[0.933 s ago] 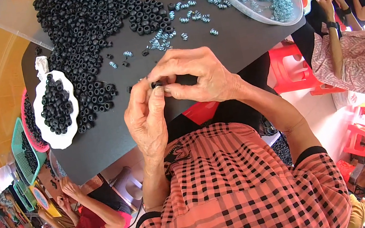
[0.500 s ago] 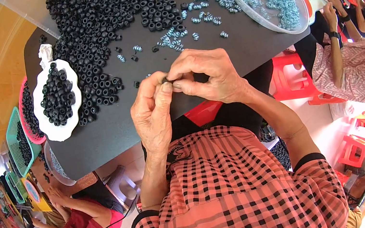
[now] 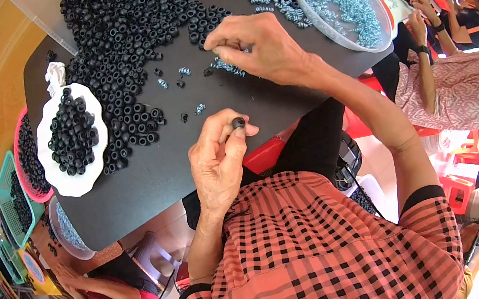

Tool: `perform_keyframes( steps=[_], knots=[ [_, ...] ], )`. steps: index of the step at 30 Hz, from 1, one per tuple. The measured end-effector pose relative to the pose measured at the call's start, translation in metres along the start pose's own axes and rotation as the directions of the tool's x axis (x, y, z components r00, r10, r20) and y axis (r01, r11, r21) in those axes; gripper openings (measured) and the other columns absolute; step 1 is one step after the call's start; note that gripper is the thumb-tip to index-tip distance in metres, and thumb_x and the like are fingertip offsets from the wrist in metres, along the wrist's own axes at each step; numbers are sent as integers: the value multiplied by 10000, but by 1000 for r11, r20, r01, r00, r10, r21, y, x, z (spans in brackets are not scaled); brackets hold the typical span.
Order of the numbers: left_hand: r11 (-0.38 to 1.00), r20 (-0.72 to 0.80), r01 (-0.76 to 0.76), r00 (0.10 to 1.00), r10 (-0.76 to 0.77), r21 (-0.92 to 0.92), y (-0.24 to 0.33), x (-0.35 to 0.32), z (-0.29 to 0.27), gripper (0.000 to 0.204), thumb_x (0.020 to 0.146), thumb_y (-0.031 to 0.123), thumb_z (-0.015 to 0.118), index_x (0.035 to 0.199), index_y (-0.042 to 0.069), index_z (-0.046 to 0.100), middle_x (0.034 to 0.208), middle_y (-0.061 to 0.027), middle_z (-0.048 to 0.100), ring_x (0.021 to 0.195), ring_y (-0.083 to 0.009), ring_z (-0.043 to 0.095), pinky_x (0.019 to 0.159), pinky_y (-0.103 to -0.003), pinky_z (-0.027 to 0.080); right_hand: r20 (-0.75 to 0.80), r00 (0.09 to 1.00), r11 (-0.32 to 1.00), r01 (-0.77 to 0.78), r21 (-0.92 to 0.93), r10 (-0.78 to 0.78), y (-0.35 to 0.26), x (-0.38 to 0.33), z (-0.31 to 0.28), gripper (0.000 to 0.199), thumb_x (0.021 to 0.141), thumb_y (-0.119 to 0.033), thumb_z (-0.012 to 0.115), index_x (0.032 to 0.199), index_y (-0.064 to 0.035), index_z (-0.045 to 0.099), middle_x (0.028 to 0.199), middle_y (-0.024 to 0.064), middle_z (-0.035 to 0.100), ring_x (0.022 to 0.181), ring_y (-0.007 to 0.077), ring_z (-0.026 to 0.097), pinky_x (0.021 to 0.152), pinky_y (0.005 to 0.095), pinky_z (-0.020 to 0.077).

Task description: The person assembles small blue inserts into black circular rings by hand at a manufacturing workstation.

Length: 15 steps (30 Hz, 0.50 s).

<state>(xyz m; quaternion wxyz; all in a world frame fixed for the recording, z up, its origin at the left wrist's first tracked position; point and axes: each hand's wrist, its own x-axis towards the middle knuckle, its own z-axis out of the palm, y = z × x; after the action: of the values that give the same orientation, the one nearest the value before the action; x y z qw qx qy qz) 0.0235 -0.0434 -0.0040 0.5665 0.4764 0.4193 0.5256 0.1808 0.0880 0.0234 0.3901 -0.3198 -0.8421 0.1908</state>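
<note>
One small black ring point(image 3: 238, 123) sits pinched at the fingertips of our left hand point(image 3: 216, 163), held just above the near edge of the black table point(image 3: 148, 178). From it, the scattered silver springs point(image 3: 229, 66) lie toward twelve o'clock, under our right hand point(image 3: 263, 46), whose fingers curl down onto them, so the right is nearer. At ten o'clock spreads the heap of black rings point(image 3: 123, 35), and at one o'clock a clear tub of springs point(image 3: 342, 3).

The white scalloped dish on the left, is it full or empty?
Full: the white scalloped dish holds a heap of black rings across its middle.
</note>
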Motion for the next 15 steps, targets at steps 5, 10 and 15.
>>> perform_keyframes(
  steps=[5, 10, 15],
  knots=[
    [993, 5, -2, 1000, 2, 118, -2, -1, 0, 135, 889, -17, 542, 1020, -2, 572, 819, -48, 671, 697, -33, 540, 624, -196, 441, 145, 981, 988, 142, -55, -132, 2, 13, 10, 138, 774, -11, 608, 903, -20, 655, 789, 109, 616, 660, 266, 609, 586, 346, 481],
    [985, 19, -53, 999, 50, 162, -2, 0, 1, 145, 877, -16, 545, 1016, 11, 574, 801, -64, 672, 652, -50, 539, 607, -224, 457, 249, 966, 976, 116, -186, -68, -3, 24, 32, 137, 763, -149, 637, 861, -59, 663, 784, 108, 613, 731, 315, 624, 666, 411, 510],
    [980, 17, -59, 998, 57, 188, -6, -2, 3, 187, 861, -15, 553, 1046, 1, 571, 792, -82, 633, 729, -124, 644, 643, -263, 491, 304, 947, 944, 192, -268, -106, 7, 32, 43, 136, 761, -121, 641, 875, -50, 664, 773, 124, 620, 701, 311, 622, 643, 404, 505]
  ],
)
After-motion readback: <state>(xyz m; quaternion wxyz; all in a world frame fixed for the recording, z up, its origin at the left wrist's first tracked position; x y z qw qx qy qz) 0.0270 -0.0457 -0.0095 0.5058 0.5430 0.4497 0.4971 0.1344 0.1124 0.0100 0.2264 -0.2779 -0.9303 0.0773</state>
